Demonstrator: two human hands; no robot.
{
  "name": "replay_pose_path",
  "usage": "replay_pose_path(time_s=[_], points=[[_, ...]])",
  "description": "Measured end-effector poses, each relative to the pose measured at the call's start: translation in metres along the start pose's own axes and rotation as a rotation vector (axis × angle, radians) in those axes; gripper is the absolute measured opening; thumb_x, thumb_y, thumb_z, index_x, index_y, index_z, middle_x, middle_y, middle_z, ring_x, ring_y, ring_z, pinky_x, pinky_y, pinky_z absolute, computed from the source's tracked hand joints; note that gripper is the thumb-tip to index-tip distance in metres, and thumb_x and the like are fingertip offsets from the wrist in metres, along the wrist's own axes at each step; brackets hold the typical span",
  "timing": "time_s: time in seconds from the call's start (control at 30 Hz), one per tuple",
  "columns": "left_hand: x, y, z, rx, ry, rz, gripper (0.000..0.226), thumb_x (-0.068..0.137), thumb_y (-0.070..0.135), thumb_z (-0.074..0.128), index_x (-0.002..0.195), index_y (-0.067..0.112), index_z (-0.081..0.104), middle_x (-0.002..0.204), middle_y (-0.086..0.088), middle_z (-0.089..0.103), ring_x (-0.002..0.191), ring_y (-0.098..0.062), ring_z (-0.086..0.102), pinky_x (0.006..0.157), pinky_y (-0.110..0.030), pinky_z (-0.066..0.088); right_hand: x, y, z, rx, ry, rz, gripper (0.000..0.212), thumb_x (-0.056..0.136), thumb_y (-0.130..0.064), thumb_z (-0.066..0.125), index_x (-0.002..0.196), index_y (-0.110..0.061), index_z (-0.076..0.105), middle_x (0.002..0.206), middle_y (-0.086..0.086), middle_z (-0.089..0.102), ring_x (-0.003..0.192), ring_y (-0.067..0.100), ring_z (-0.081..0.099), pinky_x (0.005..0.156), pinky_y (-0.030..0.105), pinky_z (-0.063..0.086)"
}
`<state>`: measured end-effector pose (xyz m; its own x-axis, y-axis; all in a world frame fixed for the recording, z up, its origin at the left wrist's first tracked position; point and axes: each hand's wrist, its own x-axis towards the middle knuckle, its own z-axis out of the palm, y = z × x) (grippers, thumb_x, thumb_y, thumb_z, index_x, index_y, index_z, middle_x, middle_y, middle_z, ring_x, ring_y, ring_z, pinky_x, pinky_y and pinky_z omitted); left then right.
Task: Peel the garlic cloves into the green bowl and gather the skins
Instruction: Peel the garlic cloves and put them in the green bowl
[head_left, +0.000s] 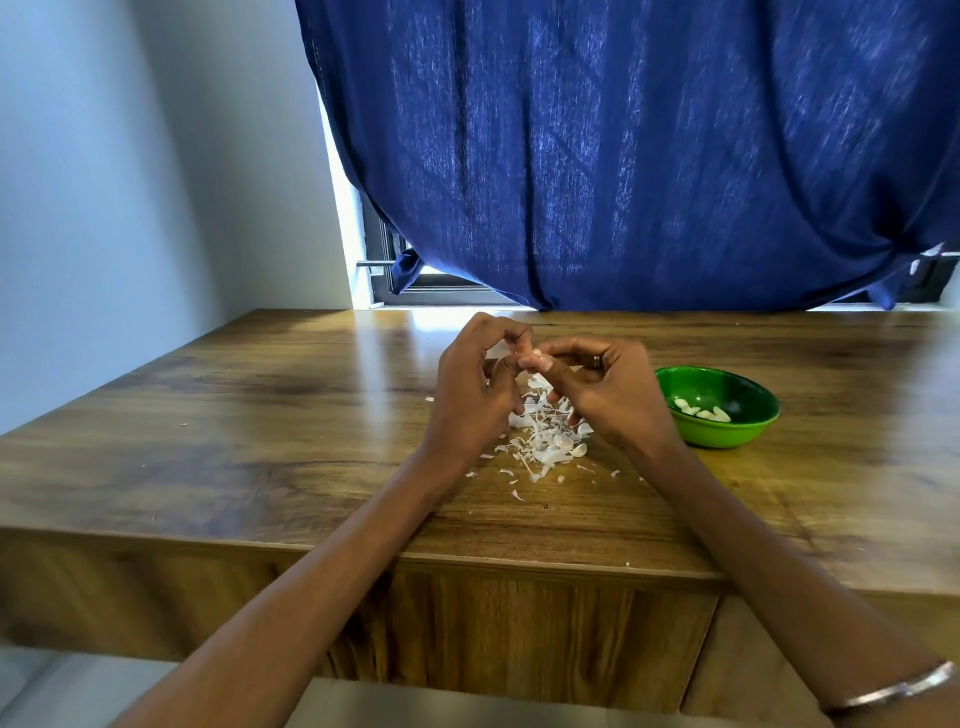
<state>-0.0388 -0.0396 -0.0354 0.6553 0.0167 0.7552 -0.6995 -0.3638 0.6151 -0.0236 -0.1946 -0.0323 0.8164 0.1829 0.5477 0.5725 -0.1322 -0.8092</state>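
Both hands meet above the middle of the wooden table (260, 405). A small garlic clove (535, 357) is pinched between the fingertips of my left hand (475, 395) and my right hand (602, 395); most of it is hidden by the fingers. Under the hands lies a loose pile of white garlic skins (545, 441), with stray flakes scattered toward the table's front edge. To the right stands the green bowl (727, 436) holding several peeled cloves (701, 410). The right hand is close to the bowl's left rim.
A dark blue curtain (623, 156) hangs over a window behind the table's far edge. A pale wall (130, 208) stands at the left. The table's front edge (467, 561) runs across the lower part of the view. A thin bangle (893, 691) sits on my right forearm.
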Motion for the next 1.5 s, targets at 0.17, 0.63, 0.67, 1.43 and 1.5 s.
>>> replay_pose_path(time_s=[0.17,0.63,0.67,1.43,1.5], points=[[-0.0002,0.0,0.0001,-0.05,-0.017,-0.051,0.01,0.099,0.003,0.063,0.095,0.011,0.058,0.1,-0.009,0.06,0.05,-0.018,0.059,0.039,-0.017,0.042,-0.0018,-0.0062,0.0004,0.075,0.027,-0.061,0.03,0.087,-0.012,0.076,0.114,-0.022,0.071,0.104,-0.002,0.076,0.076,0.005,0.072,0.051,0.013,0.05],[0.0044,-0.0033,-0.0038,-0.137,0.05,-0.188,0.016,0.096,-0.001,0.067,0.109,0.009,0.066,0.102,-0.001,0.071,0.041,-0.025,0.061,0.036,-0.025,0.043,-0.0005,-0.0048,-0.0007,0.093,0.101,0.08,0.008,0.09,-0.016,0.074,0.096,-0.021,0.075,0.085,-0.006,0.077,0.06,0.012,0.069,0.047,0.028,0.054],[0.004,-0.0035,-0.0035,-0.137,0.049,-0.195,0.016,0.096,0.0,0.067,0.108,0.01,0.068,0.101,0.0,0.072,0.041,-0.024,0.061,0.036,-0.025,0.044,-0.0006,-0.0052,-0.0005,0.091,0.098,0.076,0.009,0.09,-0.015,0.073,0.095,-0.023,0.075,0.085,-0.006,0.077,0.06,0.012,0.069,0.047,0.028,0.054],[0.0,0.0043,-0.0003,-0.017,0.104,-0.155,0.008,0.091,0.019,0.078,0.095,0.013,0.075,0.094,0.001,0.076,0.043,-0.013,0.062,0.041,-0.017,0.042,-0.0016,-0.0062,-0.0007,0.033,0.128,0.04,0.018,0.089,-0.02,0.076,0.107,-0.023,0.075,0.098,-0.006,0.077,0.063,0.011,0.071,0.045,0.021,0.05],[-0.0002,0.0033,-0.0003,-0.01,0.099,-0.16,0.008,0.091,0.019,0.078,0.096,0.013,0.075,0.093,0.001,0.075,0.044,-0.014,0.063,0.041,-0.017,0.043,-0.002,-0.0077,0.0,0.027,0.123,0.015,0.017,0.09,-0.017,0.075,0.104,-0.027,0.075,0.099,-0.008,0.076,0.066,0.007,0.07,0.047,0.016,0.049]])
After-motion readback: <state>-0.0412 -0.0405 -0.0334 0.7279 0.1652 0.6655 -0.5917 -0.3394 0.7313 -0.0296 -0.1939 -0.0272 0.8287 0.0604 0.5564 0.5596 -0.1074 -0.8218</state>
